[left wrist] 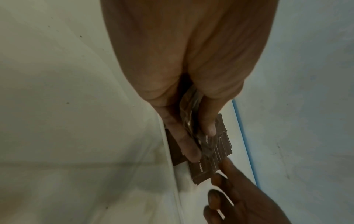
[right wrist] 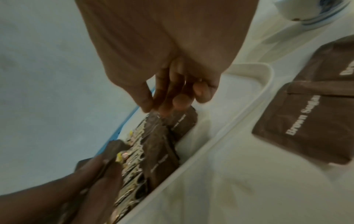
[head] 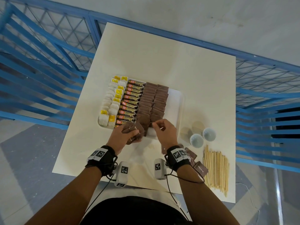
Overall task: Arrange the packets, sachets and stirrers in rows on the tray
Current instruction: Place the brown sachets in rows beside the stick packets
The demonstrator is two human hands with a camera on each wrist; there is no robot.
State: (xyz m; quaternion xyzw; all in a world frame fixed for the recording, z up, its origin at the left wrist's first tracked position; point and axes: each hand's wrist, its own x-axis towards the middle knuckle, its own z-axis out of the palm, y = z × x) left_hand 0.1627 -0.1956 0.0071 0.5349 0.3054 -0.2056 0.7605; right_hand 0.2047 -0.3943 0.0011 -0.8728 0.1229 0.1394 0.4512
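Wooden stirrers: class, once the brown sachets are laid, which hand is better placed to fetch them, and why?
Probably the right hand. The wooden stirrers lie on the table right of the tray, on that hand's side, while the left hand grips a bundle of brown sachets.

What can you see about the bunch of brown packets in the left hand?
The bunch of brown packets is a crumpled handful of flat, paper-like sachets with white "Brown Sugar" lettering. The left hand grips it over the near edge of the tray, beside the brown rows. The right hand pinches one packet close by.
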